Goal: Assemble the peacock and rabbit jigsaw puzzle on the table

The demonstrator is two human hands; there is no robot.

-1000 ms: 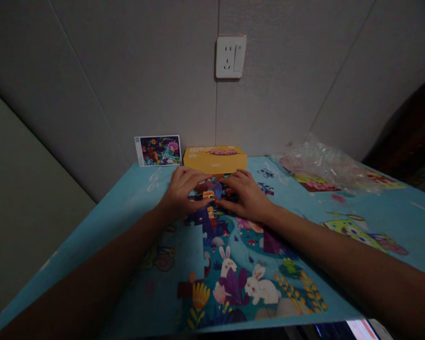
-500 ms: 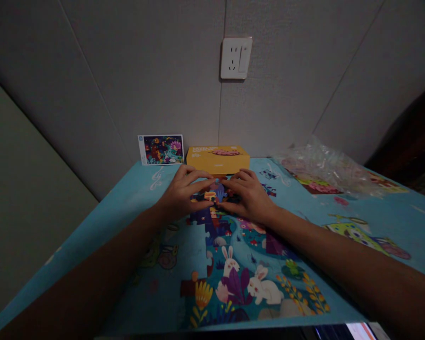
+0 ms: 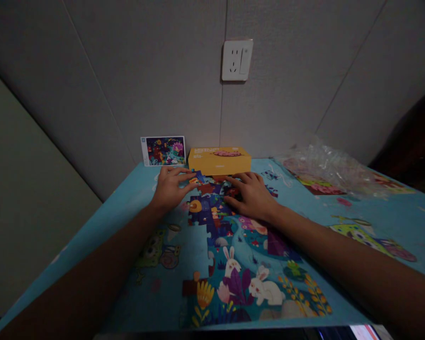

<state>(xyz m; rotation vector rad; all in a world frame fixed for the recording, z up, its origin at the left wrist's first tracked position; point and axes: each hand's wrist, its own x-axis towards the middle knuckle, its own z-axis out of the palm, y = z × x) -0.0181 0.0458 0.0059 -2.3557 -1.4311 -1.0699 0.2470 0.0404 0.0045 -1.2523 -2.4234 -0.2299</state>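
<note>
A jigsaw puzzle (image 3: 244, 264), partly joined, lies on the blue table, with two white rabbits, flowers and a stream in its picture. At its far left, my left hand (image 3: 172, 189) pinches a blue and orange puzzle piece (image 3: 197, 177) between thumb and fingers. My right hand (image 3: 251, 193) rests over loose pieces at the puzzle's far side, its thumb and index finger apart. Between those two fingers a dark piece (image 3: 233, 191) shows in part; whether it is touched is unclear. More reddish-brown pieces (image 3: 207, 189) lie between the hands.
A yellow box (image 3: 219, 163) stands against the wall behind the pieces. Left of it leans a picture card (image 3: 165, 151). Crumpled clear plastic (image 3: 333, 165) covers some coloured sheets at the back right. A wall socket (image 3: 237, 60) is above. Cartoon figures are printed on the tablecloth (image 3: 304, 208).
My hands have moved apart. The left has shifted left with the puzzle piece, uncovering pieces in the middle. My right hand has stayed near its place, and the view has shifted slightly.
</note>
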